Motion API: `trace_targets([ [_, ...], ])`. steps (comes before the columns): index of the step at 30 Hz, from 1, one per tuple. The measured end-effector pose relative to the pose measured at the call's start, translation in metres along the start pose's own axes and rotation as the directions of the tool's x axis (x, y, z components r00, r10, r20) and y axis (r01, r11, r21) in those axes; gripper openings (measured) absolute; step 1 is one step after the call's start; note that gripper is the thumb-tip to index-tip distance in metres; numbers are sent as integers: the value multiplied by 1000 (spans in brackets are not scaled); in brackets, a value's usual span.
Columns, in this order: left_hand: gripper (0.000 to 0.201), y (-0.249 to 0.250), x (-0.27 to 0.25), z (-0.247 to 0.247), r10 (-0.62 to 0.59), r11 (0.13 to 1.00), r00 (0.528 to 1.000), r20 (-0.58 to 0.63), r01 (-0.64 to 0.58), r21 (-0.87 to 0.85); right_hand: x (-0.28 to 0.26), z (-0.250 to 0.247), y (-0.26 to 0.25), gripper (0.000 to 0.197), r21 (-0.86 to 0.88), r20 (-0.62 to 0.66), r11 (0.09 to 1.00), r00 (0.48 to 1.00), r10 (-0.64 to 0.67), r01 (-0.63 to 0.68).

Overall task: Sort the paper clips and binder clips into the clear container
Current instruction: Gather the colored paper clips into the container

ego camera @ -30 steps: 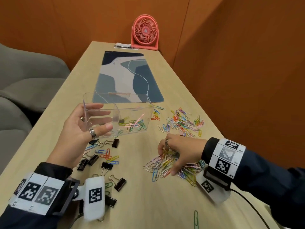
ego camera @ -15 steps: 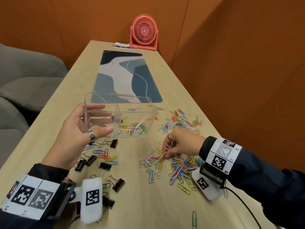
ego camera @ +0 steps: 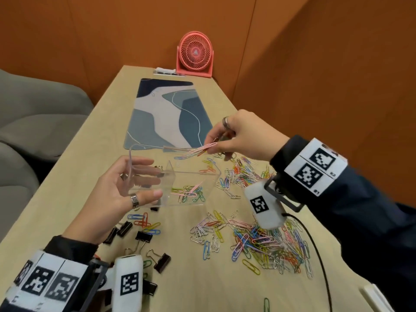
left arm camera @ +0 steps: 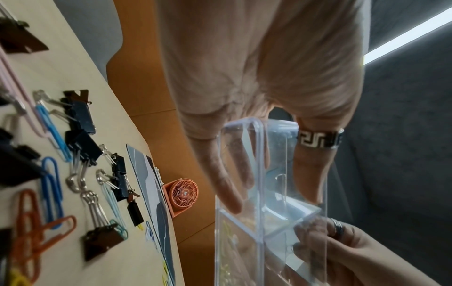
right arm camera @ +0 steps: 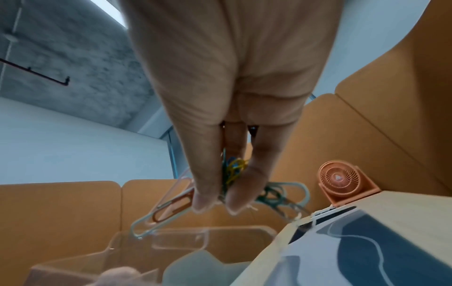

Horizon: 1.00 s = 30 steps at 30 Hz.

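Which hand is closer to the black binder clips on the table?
Left. The left hand, holding the clear container, hangs just above the black binder clips. The right hand pinches paper clips over the container's far side, farther away.

The fingers of the left hand (ego camera: 117,194) are seen only through the wall of the clear container (ego camera: 180,181), so their contact with it is softened by glare. How many paper clips (right arm camera: 229,174) are pinched in the right hand (ego camera: 243,138) cannot be counted — most are covered by the fingertips (right arm camera: 203,201), and the bunch is blurred in the right wrist view. Several binder clips (ego camera: 144,237) are partly hidden behind the left wrist camera (ego camera: 128,287). A green clip (ego camera: 266,306) is cut off by the head view's lower edge. A white object (ego camera: 376,298) at the tabletop's near corner is clipped too — unidentifiable.
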<state>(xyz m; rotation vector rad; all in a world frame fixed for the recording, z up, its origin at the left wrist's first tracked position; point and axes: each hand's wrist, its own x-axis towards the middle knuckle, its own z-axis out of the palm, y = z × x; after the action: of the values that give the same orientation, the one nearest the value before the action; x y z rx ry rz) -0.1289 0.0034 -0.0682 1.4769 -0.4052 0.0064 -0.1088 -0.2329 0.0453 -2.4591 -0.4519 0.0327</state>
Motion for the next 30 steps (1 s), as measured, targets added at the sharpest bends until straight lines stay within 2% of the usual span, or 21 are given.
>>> trace_targets([
  [4,61,-2,0,1,-26,999,1000,7,26,-31,6,17,-9,5,42,2,999,999,-32,32],
  [7,77,-2,0,1,-29,999,999,18,30,-26,4,27,-5,6,132,-40,991,999,-1,6],
  [8,77,-1,0,2,-33,999,999,15,33,-20,3,28,-3,7,168,-58,986,998,10,0],
  [10,64,-1,0,3,-32,999,999,4,32,-19,0,30,1,8,216,-87,976,996,26,-7],
  [14,60,-1,-1,5,-23,999,1000,0,23,-29,-6,33,4,11,203,-96,979,995,21,-1],
  [18,60,-2,0,4,-24,999,1000,-19,23,-48,-9,35,4,19,220,-51,976,999,15,-4],
  [22,63,-2,-1,5,-21,999,1000,-12,21,-31,-9,32,1,16,159,-49,987,999,-11,19],
  [26,57,-4,-1,4,-37,999,999,-2,37,-22,-8,29,-7,12,22,-75,991,989,-131,133],
  [30,59,-5,-1,3,-40,999,999,14,40,-11,-9,31,-19,13,-71,-21,974,976,-218,216],
])
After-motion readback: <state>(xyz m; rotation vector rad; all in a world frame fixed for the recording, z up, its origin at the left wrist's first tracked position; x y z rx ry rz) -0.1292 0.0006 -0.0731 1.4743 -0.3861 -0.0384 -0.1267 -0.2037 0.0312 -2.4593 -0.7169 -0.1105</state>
